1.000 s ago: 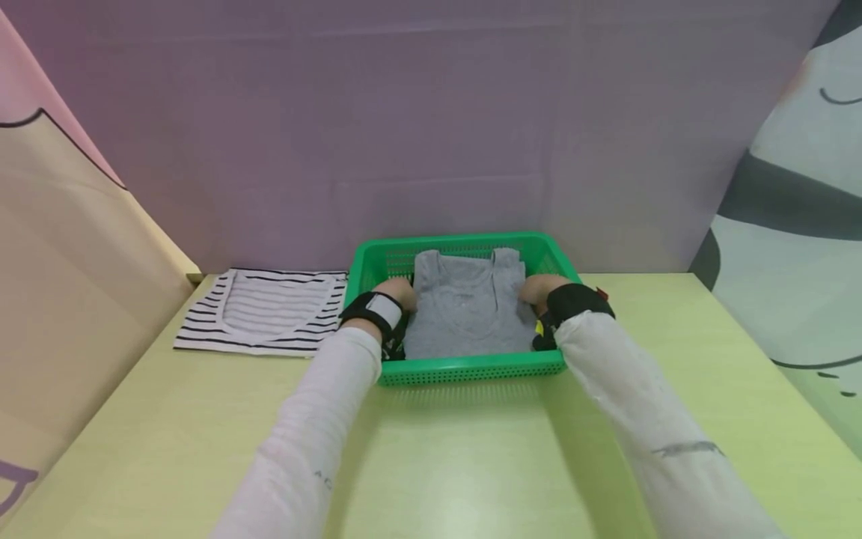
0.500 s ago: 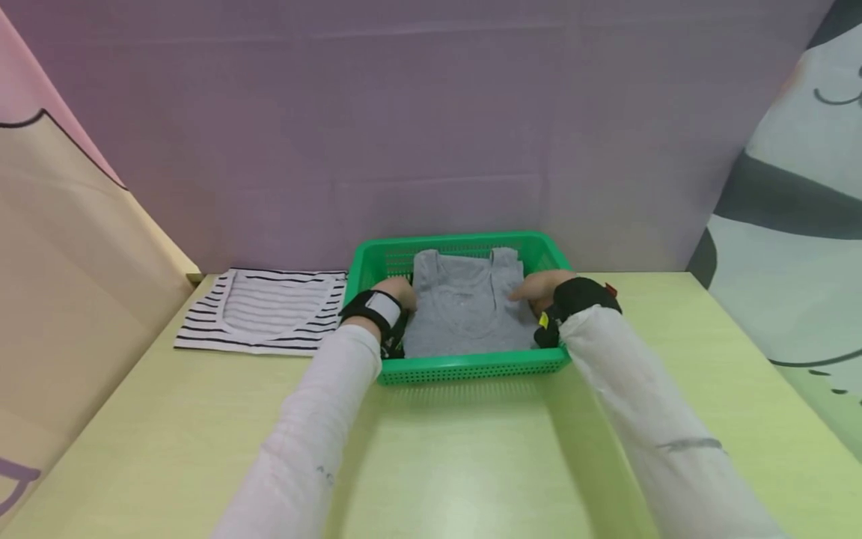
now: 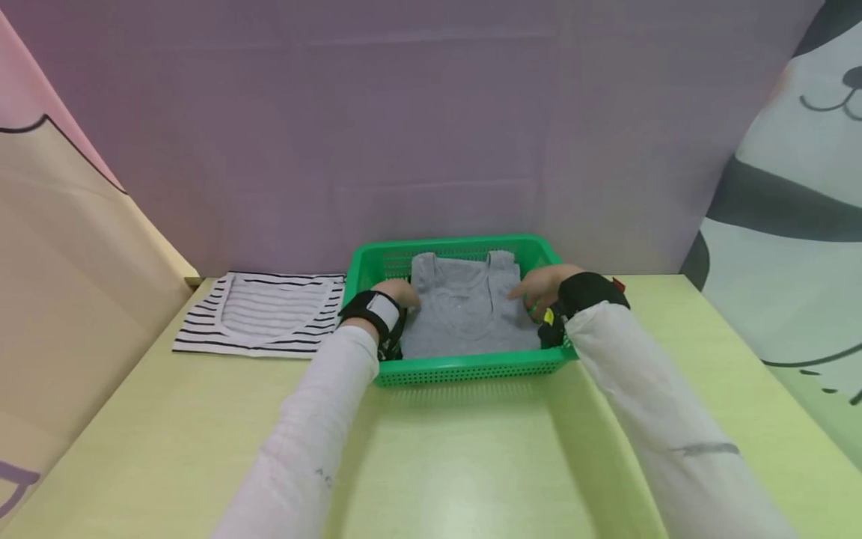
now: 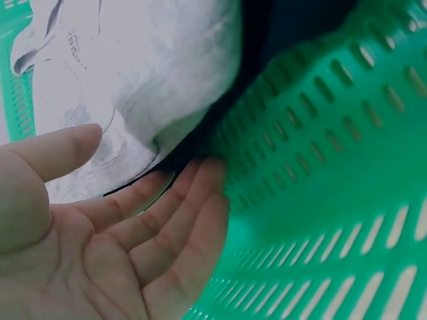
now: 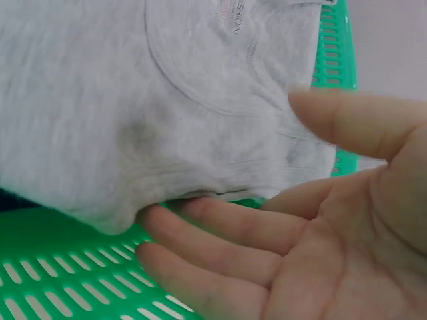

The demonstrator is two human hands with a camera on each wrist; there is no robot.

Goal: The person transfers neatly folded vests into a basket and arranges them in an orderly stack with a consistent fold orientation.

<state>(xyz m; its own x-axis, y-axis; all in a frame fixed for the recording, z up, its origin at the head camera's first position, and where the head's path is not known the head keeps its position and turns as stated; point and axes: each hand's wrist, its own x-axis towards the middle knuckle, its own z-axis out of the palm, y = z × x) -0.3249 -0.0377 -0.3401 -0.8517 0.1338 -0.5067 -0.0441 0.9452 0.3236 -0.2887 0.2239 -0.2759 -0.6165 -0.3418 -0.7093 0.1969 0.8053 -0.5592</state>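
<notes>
Grey top [image 3: 465,318] lies face up in the green basket [image 3: 471,366], which stands at the middle of the desk's [image 3: 465,457] far edge. Striped shirt [image 3: 269,311] lies flat left of the basket, toward the desk's far left corner.

Left hand [image 4: 113,247]: thumb well apart from the fingers, fingers extended at the top's left side. Right hand [image 5: 333,247]: thumb likewise apart, fingertips at the folded right side. Grip wide on both; neither pinches cloth.

Step in hand, as judged: working the top's two sides inside the basket. To do it well, slide the fingers between cloth and wall on both sides, match the two hands in depth, and catch all layers together; an uneven catch would likely skew the fold. Best not to snag fingertips in the wall slots or drag the dark cloth [image 4: 287,27] beneath.

Top: pale grey, soft knit, thin by judgement. Straps toward the basket's far side, scoop neck with small print inside. Body fairly flat; right side rumpled, left side bulging. Darker patch near the right side: shadow or stain, cannot tell.
</notes>
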